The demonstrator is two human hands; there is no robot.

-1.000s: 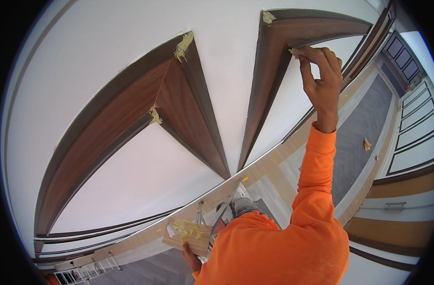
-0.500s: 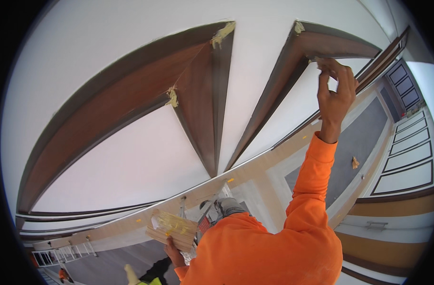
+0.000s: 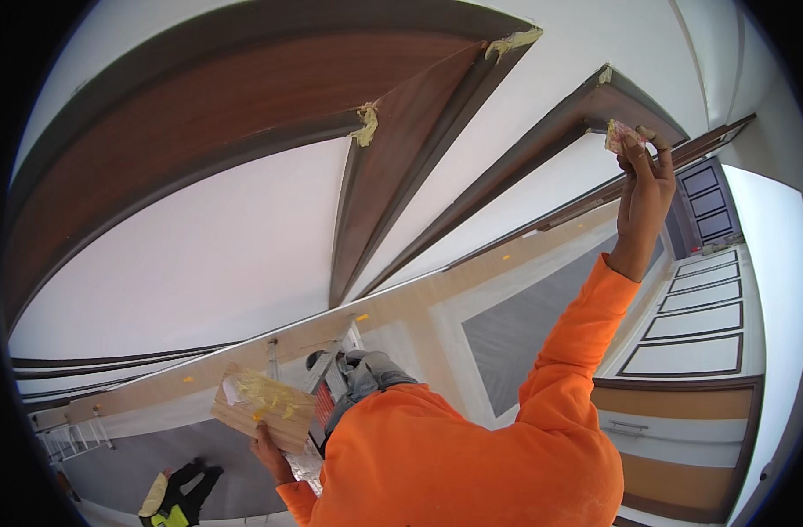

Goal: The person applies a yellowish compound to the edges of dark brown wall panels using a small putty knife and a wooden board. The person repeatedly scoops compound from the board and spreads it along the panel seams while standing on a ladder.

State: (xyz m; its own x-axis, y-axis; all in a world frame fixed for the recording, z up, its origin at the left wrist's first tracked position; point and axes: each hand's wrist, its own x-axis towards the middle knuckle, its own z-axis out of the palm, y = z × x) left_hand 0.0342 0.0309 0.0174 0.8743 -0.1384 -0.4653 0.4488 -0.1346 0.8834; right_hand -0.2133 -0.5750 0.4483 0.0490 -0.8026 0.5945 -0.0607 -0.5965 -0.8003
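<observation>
Head view: a small paste-smeared spreader (image 3: 618, 138) is pinched between thumb and fingers of the right hand (image 3: 647, 171). A second ago it was held at the inner corner of the right-hand brown trim (image 3: 542, 145); now it has been drawn just beside it, so smearing there is judged paused. The wood-grain board (image 3: 289, 430), yellow paste (image 3: 277, 397) on top, is gripped at its near edge by the left hand (image 3: 268, 450).

The top (image 3: 463, 457) is bright orange and long-sleeved, its right sleeve (image 3: 567, 342) wrinkled and ending in a snug cuff (image 3: 616, 283). The trousers (image 3: 372, 373) are grey with soft folds. The left hand (image 3: 268, 450) and right hand (image 3: 646, 171) are bare.
</observation>
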